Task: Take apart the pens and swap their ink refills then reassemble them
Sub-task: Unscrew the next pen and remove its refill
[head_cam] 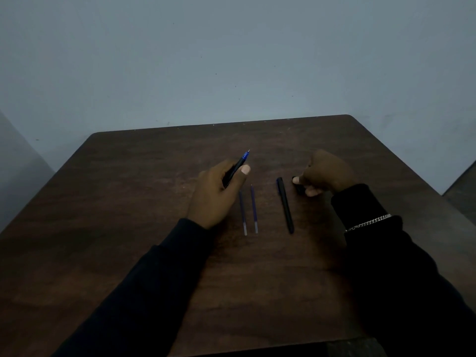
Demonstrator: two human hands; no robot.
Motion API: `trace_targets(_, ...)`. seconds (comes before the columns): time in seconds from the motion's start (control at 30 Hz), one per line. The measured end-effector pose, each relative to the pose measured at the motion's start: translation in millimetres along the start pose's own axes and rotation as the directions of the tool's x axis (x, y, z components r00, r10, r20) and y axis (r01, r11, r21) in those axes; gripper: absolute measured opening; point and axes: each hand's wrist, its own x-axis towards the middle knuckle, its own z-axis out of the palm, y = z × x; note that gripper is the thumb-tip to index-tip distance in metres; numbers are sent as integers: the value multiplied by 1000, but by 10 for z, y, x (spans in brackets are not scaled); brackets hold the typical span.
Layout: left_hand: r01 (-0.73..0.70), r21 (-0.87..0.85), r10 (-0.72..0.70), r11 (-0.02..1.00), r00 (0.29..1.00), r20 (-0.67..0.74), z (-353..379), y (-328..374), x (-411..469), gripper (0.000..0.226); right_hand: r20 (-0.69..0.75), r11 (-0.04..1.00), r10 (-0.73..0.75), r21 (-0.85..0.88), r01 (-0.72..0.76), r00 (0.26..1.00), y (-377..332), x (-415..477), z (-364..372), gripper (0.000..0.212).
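Observation:
My left hand (217, 194) grips a black pen with a blue tip (238, 167), the point aimed up and away from me. Two thin blue ink refills (243, 215) (254, 210) lie side by side on the dark wooden table (128, 202), just right of that hand. A black pen barrel (285, 204) lies to the right of the refills, pointing away from me. My right hand (325, 173) is curled near the barrel's far end and pinches a small dark piece (298, 188), mostly hidden by the fingers.
The table's far edge meets a plain grey-blue wall (231, 60). Dark sleeves cover both forearms, and a silver chain bracelet (368, 222) sits on my right wrist. The floor shows at the far right (463, 191).

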Motion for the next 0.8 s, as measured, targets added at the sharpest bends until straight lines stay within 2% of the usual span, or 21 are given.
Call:
trace_targets(0.13,-2,-5,2,1000,1000,-8,-1,0,0,45,-22,999,-15,-43,15,1000,5,-12,-32,32)
trace_targets(0.2,-2,-12,2,1000,1000,-10,-6,6,4,44,-85,984,-136,-123,125,987,0,-28,-47,37)
trace_targets(0.3,9,-33,-9,999,1000,1,-20,15,3,44,-261,913,-401,-192,360,878,-36,-75,-18,47)
trace_targets(0.4,17,-46,-17,999,1000,6,-38,44,-8,50,-346,823,-557,-105,559,755,-120,-173,36,39)
trace_targets(0.47,0,-13,0,1000,1000,9,-57,47,-9,52,-315,765,-597,56,642,738,-173,-246,73,36)
trace_targets(0.57,-49,92,44,995,998,55,-80,40,-7,41,-165,681,-661,279,677,732,-237,-321,149,38)
trace_targets(0.7,-154,173,135,973,984,120,-73,65,-4,28,-90,655,-737,152,740,670,-269,-321,323,51)
trace_targets(0.8,-199,203,168,959,973,158,-83,82,-5,27,-57,633,-764,125,764,643,-262,-327,383,51)
